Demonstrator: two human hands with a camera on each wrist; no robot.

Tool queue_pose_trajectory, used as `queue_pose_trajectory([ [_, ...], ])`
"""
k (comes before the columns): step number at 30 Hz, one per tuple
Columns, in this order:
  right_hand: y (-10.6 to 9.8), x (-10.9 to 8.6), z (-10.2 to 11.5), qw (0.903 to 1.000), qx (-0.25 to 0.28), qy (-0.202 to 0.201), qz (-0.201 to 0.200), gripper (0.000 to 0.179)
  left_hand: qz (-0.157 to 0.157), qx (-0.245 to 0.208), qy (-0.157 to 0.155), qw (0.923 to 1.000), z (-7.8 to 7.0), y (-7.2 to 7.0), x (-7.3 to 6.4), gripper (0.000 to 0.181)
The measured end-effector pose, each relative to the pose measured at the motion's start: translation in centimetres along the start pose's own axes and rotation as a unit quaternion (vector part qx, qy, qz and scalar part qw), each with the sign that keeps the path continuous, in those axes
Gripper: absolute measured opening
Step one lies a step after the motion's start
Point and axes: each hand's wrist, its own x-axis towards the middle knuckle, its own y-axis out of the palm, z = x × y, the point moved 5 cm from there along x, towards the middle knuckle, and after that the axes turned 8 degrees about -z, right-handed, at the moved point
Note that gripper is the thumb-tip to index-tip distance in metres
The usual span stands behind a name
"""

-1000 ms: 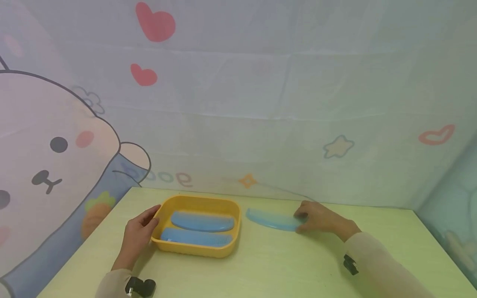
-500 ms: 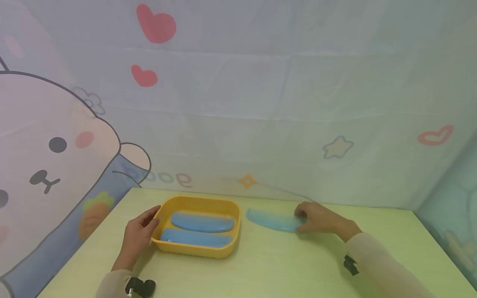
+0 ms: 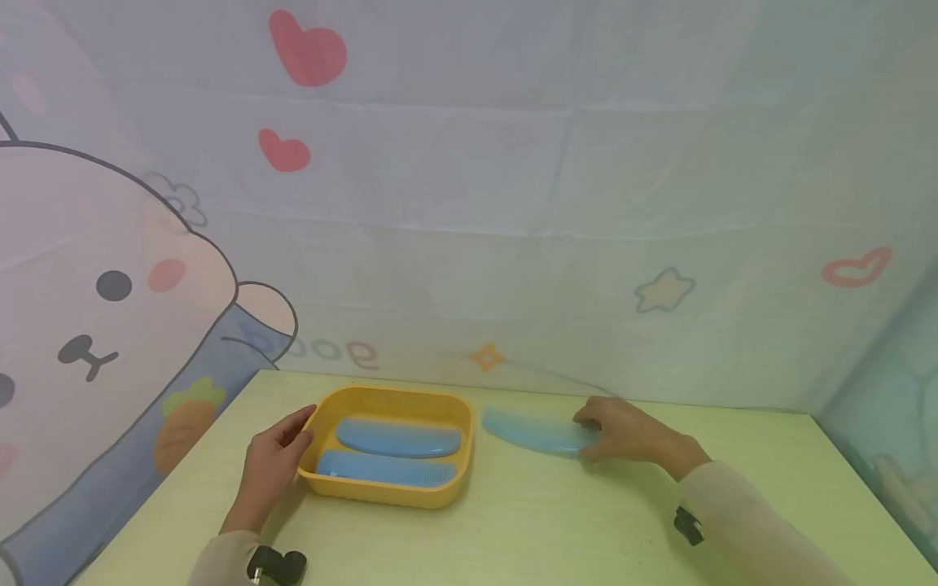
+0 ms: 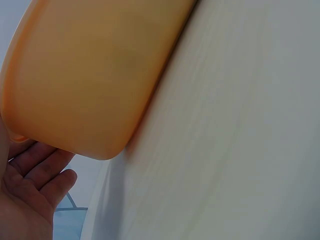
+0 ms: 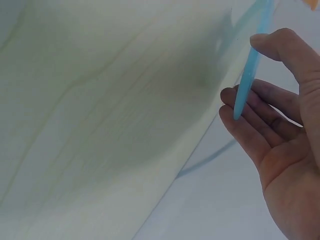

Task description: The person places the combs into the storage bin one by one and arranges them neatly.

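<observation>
A yellow plastic basket (image 3: 384, 492) stands on the table, holding two blue combs: a curved comb (image 3: 399, 443) at the back and a straighter comb (image 3: 388, 468) at the front. My left hand (image 3: 267, 468) grips the basket's left rim; in the left wrist view its fingers (image 4: 52, 167) lie against the outer wall. To the basket's right, my right hand (image 3: 626, 431) pinches a third, light blue translucent comb (image 3: 538, 434) by its right end. The right wrist view has this comb (image 5: 245, 87) edge-on between thumb and fingers, with a shadow on the table.
The pale green-yellow table (image 3: 528, 521) ends at a printed cloth backdrop (image 3: 469, 244) close behind the basket and combs. More cloth hangs along the right side. Dark wrist cameras sit on both sleeves.
My right hand and the comb in it have shifted very slightly left. The left hand and the basket stay where they were.
</observation>
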Motion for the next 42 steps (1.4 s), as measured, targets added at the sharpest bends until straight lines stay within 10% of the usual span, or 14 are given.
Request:
queue_pose_trajectory([
  [18,-2.3,2.0,3.6,0.9945,0.021,-0.068,-0.076,0.046,0.008,0.007,-0.014,0.9998,-0.1,0.0,-0.1,0.041],
  [42,-0.5,6.8,11.7,0.99,0.023,-0.123,-0.066,0.047,0.015,-0.004,-0.022,0.9996,-0.5,-0.4,-0.4,0.04],
])
